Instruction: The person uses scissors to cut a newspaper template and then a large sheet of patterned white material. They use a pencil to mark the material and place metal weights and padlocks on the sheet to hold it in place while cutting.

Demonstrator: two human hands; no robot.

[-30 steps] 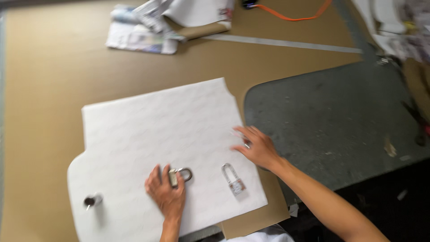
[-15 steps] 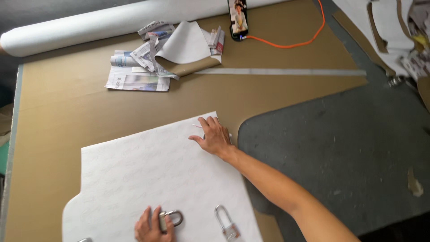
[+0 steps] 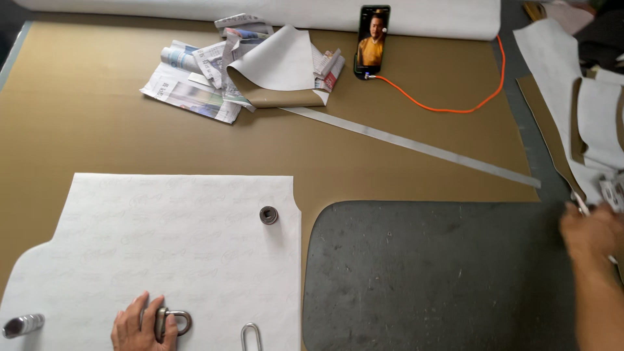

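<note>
Left hand [image 3: 140, 328] is pressing a metal shackle weight [image 3: 174, 322] onto the white sheet [image 3: 162, 247], fingers flat. Right hand [image 3: 591, 231] is reaching among the scraps [image 3: 595, 123], grip indiscernible. Risk: sheet shifting if pressure eases.

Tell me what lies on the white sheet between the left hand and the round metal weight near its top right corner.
Nothing: in the head view the white sheet is bare between the left hand, resting on a padlock, and the round weight.

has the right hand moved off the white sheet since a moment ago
Yes. The right hand was resting on the right edge of the white sheet; it is now far to the right, past the dark grey mat, at scissors near the table's right side.
</note>
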